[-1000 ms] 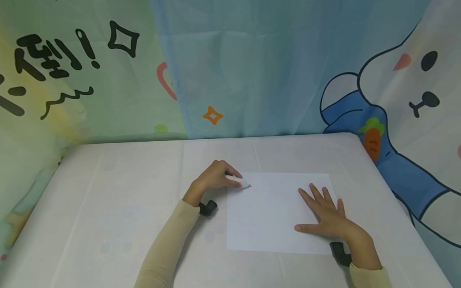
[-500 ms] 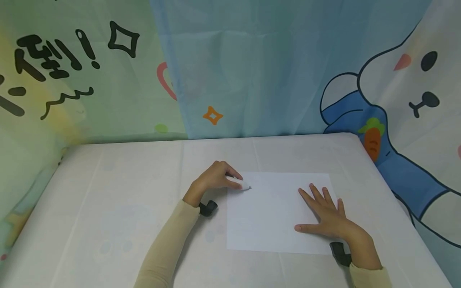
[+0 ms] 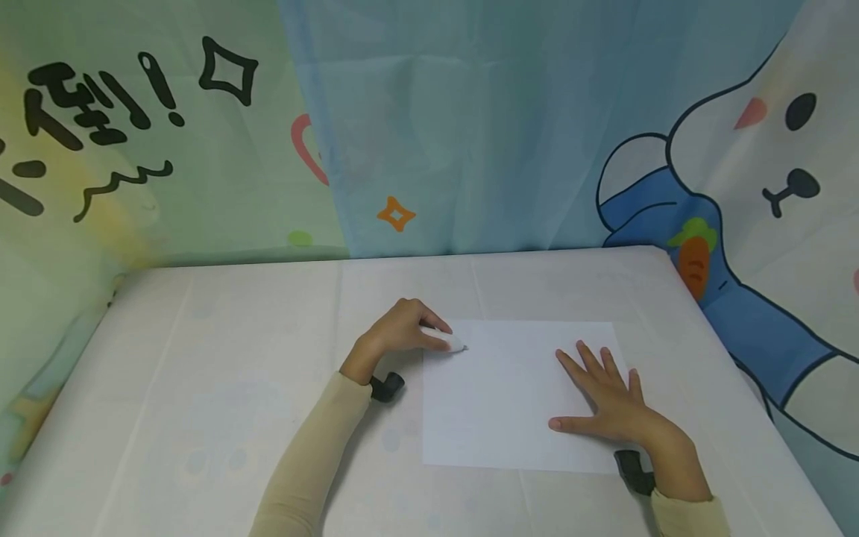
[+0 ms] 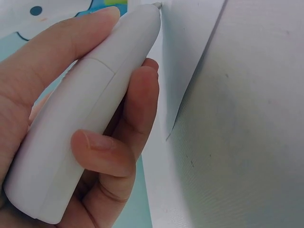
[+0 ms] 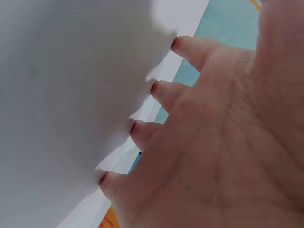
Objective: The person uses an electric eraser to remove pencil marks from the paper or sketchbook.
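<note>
- Left hand [image 3: 401,328], mid-frame, has its fingers curled round a white pen-shaped tool [image 4: 57,137].
- Its long axis runs rightward from those fingers, tip at the upper left of the paper [image 3: 499,403]; contact unclear.
- Right hand [image 3: 609,406], lower right, spreads wide on the paper.

A thick white pen [image 4: 90,102] with a seam around its barrel and a small grey tip is held aslant over a white sheet of paper [image 3: 496,403], near the sheet's far left corner, tip toward the counter's [image 3: 221,358] right edge. The rectangular sheet lies nearer that edge than the left one.
</note>
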`<state>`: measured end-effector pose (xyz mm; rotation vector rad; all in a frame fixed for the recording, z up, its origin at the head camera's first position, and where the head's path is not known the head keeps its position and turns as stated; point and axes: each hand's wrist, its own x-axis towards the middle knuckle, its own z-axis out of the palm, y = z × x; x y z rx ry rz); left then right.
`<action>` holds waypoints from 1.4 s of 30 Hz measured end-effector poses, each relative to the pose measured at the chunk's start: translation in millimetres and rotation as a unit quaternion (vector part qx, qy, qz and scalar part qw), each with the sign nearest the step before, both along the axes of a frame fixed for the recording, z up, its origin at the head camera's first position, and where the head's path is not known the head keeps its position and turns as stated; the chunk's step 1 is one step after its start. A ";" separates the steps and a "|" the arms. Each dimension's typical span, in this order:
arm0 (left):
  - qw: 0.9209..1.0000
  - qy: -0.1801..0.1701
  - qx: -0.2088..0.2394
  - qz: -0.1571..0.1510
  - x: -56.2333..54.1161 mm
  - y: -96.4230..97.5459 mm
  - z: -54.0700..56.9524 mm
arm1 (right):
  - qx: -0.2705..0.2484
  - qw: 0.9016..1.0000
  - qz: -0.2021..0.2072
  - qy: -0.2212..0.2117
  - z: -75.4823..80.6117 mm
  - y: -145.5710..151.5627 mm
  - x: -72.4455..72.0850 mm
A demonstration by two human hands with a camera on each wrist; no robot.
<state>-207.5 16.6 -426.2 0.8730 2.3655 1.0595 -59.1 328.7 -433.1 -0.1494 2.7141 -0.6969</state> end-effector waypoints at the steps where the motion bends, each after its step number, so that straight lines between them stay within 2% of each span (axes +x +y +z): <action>1: 1.000 0.002 0.000 -0.001 -0.2 0.0 -0.2 | -0.001 1.000 0.000 0.001 -0.2 0.0 0.0; 6: 1.000 0.010 0.002 -0.003 -0.6 -0.2 -1.1 | -0.006 1.000 -0.004 -0.004 -1.3 0.3 0.1; 11: 1.000 0.002 0.005 -0.004 -0.3 0.0 -0.8 | -0.010 1.000 -0.007 -0.007 -2.9 0.6 0.2; 32: 0.999 -0.011 -0.002 -0.036 2.0 -0.3 2.7 | -0.009 1.000 -0.006 -0.002 -4.4 1.6 -0.3; 42: 1.000 -0.001 0.006 -0.017 1.2 -0.2 0.5 | -0.013 1.000 -0.008 -0.005 -2.9 0.2 -0.2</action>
